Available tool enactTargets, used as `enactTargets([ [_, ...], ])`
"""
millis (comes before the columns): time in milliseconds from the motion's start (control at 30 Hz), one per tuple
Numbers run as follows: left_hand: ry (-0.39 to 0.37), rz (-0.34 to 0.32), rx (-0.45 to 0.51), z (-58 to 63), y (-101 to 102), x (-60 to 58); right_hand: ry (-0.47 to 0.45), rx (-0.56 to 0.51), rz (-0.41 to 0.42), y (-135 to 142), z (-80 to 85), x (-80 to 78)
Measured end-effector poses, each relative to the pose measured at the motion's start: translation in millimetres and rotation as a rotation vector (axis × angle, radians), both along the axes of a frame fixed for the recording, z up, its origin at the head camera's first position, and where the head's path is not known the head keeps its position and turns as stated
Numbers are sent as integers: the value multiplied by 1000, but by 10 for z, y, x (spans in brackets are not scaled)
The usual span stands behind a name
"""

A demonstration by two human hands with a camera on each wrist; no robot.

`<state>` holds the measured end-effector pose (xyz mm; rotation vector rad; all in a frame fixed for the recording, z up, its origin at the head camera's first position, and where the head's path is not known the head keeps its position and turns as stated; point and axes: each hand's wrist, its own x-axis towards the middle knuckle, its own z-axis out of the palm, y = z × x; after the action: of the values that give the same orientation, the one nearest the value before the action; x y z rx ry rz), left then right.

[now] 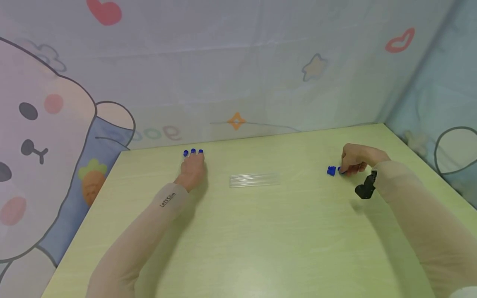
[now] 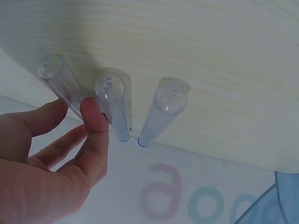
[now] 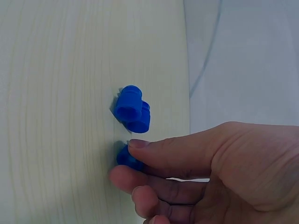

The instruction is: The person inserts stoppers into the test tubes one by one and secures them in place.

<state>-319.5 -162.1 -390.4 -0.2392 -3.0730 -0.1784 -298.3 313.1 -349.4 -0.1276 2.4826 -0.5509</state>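
My left hand (image 1: 192, 169) is at the back left of the table, where several clear test tubes with blue far ends lie. In the left wrist view its thumb and forefinger pinch the outermost test tube (image 2: 69, 88). The middle test tube (image 2: 110, 91) lies right beside the forefinger, and another test tube (image 2: 166, 107) lies further right. My right hand (image 1: 355, 159), at the back right, pinches a small blue cap (image 3: 128, 158) between thumb and forefinger, close to the tabletop. Two more hollow blue caps (image 3: 129, 105) lie against each other just beyond the thumb.
Clear ribbed plastic pieces (image 1: 253, 180), like tubes side by side, lie mid-table between the hands. A black wrist device (image 1: 366, 187) hangs below the right sleeve. A printed cloth (image 1: 261, 82) rises behind the table's back edge.
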Motion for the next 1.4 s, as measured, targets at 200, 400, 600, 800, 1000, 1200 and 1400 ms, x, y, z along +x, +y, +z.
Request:
enactTargets([
  [200, 14, -3, -20, 17, 31, 7, 6, -3, -6, -7, 13, 9],
  [400, 22, 9, -15, 38, 134, 7, 4, -3, -9, -22, 12, 25],
  [600, 36, -6, -21, 68, 258, 26, -2, -10, -15, -16, -4, 20],
  [800, 28, -38, 13, 110, 365, 67, 3, 6, -17, -17, -8, 13],
  [1000, 32, -90, 24, 114, 463, 103, 6, 7, -22, -23, -4, 17],
  [1200, 26, -136, 46, 118, 588, 136, 5, -4, -22, -24, -3, 26],
  [1400, 42, -206, 20, 112, 688, 158, 10, 0, -24, -48, 13, 29],
])
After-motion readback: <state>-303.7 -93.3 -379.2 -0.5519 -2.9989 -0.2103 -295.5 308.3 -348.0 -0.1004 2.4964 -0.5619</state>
